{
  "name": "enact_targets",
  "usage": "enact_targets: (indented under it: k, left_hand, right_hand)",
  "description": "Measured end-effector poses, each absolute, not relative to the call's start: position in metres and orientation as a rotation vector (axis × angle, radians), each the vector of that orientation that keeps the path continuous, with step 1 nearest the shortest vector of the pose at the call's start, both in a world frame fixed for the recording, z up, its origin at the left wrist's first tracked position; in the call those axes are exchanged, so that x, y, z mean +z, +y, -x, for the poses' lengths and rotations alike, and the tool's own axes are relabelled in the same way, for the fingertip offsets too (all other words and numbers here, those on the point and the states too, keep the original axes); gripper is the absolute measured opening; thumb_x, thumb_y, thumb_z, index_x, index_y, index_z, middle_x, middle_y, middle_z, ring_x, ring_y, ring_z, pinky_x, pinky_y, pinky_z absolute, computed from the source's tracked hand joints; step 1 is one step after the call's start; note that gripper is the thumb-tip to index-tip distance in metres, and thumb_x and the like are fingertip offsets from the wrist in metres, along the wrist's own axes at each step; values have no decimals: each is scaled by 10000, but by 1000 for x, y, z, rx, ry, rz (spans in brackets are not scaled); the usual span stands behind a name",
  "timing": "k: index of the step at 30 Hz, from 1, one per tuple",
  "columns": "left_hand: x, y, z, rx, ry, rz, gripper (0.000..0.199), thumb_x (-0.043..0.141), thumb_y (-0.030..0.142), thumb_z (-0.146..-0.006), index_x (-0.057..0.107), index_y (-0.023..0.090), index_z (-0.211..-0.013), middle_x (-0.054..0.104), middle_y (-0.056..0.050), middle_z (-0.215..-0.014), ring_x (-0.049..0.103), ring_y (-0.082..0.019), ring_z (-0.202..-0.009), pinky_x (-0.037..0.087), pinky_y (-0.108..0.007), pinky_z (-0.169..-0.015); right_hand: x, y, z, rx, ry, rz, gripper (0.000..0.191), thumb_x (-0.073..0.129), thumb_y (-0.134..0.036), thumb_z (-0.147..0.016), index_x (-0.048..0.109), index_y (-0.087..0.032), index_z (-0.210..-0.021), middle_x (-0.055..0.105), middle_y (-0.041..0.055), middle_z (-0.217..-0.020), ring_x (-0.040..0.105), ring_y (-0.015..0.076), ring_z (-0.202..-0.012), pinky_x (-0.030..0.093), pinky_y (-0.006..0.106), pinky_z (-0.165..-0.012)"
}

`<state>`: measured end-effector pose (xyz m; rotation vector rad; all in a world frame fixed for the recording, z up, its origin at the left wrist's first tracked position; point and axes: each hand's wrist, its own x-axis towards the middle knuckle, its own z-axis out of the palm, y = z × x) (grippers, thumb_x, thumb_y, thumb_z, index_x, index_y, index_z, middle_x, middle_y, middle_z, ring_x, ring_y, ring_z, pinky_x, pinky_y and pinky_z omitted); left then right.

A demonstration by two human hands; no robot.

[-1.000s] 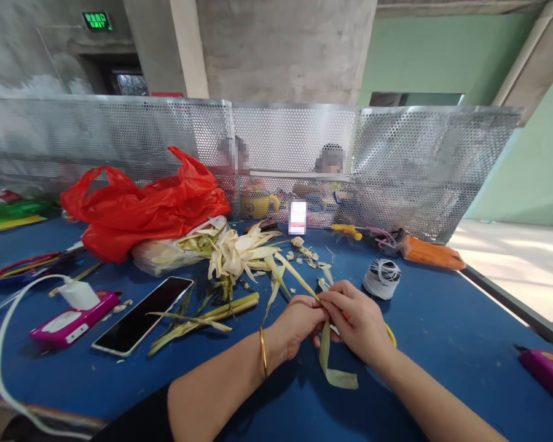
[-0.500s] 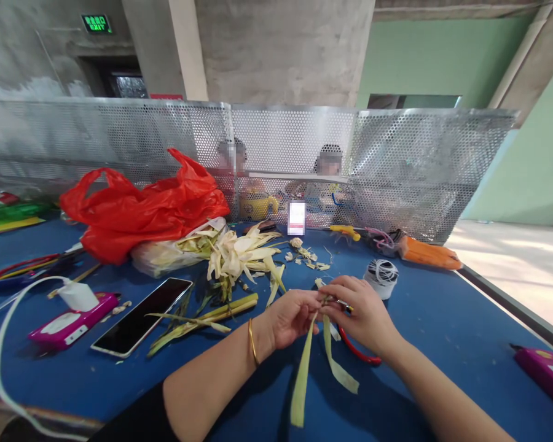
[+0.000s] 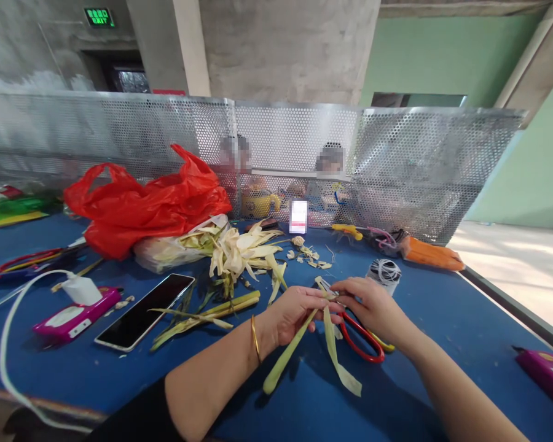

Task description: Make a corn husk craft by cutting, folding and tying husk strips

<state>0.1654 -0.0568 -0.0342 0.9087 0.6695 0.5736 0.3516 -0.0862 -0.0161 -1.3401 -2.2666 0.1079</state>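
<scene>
Pale green corn husk strips (image 3: 332, 350) hang down from between my two hands, over the blue table. My left hand (image 3: 297, 313), with a gold bangle at the wrist, pinches the husk where the strips cross. From the right, my right hand (image 3: 371, 307) meets it, fingers bent and closed on the same husk. Red and yellow scissor handles (image 3: 364, 347) show beneath my right hand; the blades are mostly hidden. Just beyond that hand stands a spool of white thread (image 3: 386, 271). A bunch of husks (image 3: 237, 252) lies farther back, left of centre.
A red plastic bag (image 3: 152, 202) and a phone (image 3: 145, 310) lie on the left, near a magenta device (image 3: 74, 319) with a white cable. A perforated metal screen (image 3: 410, 166) runs along the back, people behind it. An orange bundle (image 3: 433, 253) lies back right.
The longer husk strip has swung left and now slants under my left hand. My right hand has shifted slightly right, and more of the scissor handles shows.
</scene>
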Motion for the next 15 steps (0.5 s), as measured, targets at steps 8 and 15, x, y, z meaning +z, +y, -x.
enact_targets:
  k: [8, 15]
  left_hand:
    - [-43, -51, -170, 615, 690, -726, 161, 707, 180, -727, 697, 76, -850, 711, -114, -826, 670, -136, -656, 298, -130, -346]
    - [-42, -47, -172, 822, 695, -624, 96, 665, 131, -779, 707, 82, -850, 713, -107, -904, 655, -92, -674, 373, -116, -409]
  right_hand:
    - [-19, -91, -343, -257, -2199, 1336, 221, 439, -232, -941, 657, -203, -919, 651, 84, -959, 591, 198, -845, 395, 324, -749]
    - [-35, -100, -327, 490, -1946, 1547, 211, 560, -398, -850, 561, -240, -990, 662, -21, -702, 607, 168, -605, 419, 266, -573]
